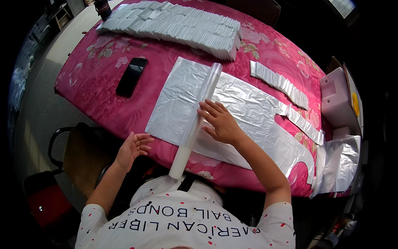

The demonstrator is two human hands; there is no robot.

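Observation:
A whitish, silvery plastic vest-style bag (253, 101) lies flat across the table, its handle cut-outs toward the right. Over it runs a long translucent tube (188, 135), slanting from the bag's far side to past the near table edge by my waist. My right hand (224, 124) is over the tube's middle, fingers spread, fingertips at the tube and palm above the bag. Off the near edge, to the left of the tube, my left hand (133, 150) hovers with nothing in it, its fingers apart and loosely bent.
Many folded white packets (174, 29) stand in a long stack at the back. A shorter row (280, 84) lies to the right. A black phone (132, 77) rests on the pink flowered tablecloth (89, 97). A white foam box (335, 97) stands at the right edge, and a chair (78, 153) at left.

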